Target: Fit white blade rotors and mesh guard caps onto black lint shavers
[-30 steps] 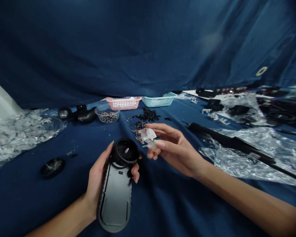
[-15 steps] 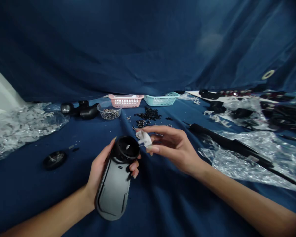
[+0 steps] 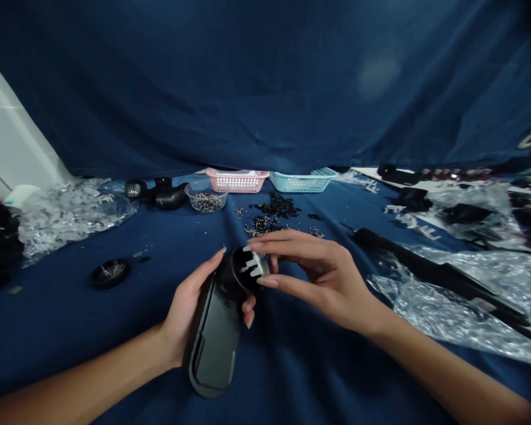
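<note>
My left hand [image 3: 190, 301] is wrapped round a long black and grey plastic housing [image 3: 216, 348] with a round black cup [image 3: 234, 274] at its upper end. The cup's opening is tilted toward the right. Between the thumb and fingers of my right hand [image 3: 318, 271] is a small white plastic piece with prongs [image 3: 256, 265]. Its prongs point left into the mouth of the cup. Whether it touches the inside cannot be made out.
Loose screws and small black parts [image 3: 277, 206] lie beyond my hands, near a clear bowl of screws [image 3: 206, 200]. Pink [image 3: 236, 182] and teal baskets [image 3: 303, 182] stand behind. Left are a bag of white parts [image 3: 71, 218] and a black dish [image 3: 110, 273]; right, a corded black screwdriver [image 3: 425, 265] on plastic wrap.
The white piece has moved from beside the cup into its mouth, its prongs now turned left. The housing has tilted so the cup faces right. The view has shifted slightly.
</note>
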Demonstrator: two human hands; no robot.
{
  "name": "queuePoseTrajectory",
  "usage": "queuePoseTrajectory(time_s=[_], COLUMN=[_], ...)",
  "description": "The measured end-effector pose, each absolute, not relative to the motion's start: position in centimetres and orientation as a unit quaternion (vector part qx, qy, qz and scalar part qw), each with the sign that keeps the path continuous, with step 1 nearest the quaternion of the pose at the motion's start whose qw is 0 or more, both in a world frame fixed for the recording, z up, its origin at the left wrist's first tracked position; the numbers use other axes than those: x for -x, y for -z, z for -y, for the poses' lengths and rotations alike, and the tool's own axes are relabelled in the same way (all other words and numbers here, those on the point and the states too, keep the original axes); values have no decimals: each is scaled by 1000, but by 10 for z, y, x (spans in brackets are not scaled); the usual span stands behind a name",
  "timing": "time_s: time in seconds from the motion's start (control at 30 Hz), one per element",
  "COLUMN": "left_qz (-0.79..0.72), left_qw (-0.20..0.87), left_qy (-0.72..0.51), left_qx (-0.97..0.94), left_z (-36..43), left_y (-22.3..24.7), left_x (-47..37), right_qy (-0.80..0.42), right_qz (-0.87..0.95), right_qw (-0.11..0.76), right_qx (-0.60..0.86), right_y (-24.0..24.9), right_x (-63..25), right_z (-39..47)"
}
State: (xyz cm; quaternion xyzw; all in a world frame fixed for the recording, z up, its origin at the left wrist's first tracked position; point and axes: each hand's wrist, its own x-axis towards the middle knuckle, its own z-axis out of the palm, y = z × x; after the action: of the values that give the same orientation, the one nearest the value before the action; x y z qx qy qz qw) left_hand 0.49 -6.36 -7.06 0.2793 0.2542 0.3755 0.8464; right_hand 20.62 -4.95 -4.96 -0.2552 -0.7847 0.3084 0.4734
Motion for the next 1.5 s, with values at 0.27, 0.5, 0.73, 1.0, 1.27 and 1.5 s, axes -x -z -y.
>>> queuePoseTrajectory(time_s=[0.27,0.5,0.73,1.0,1.27,1.5], left_qz=[-235,-253,-298,-347,-333,-291], left_qw=[854,863,860,807,778,850], left_qy=[-364,-348,-341,-371,-423,-358], left_qx=[-287,-265,-236,-300,-325,-253], left_z=[63,61,64,72,77,71], left_y=[75,73,74,73,85,83], left_x=[-3,-3,-2,-7,-2,-2], right_qy=[-320,-307,-361,-362,-381,-322], right_qz=[796,792,775,775,726,751], right_qw=[451,456,450,434,479,446], right_qx=[245,264,258,283,314,366], right_y=[47,45,51,47,49,51], right_x=[-206,-208,-207,-212,-198,-198], right_z=[47,46,37,36,49,53])
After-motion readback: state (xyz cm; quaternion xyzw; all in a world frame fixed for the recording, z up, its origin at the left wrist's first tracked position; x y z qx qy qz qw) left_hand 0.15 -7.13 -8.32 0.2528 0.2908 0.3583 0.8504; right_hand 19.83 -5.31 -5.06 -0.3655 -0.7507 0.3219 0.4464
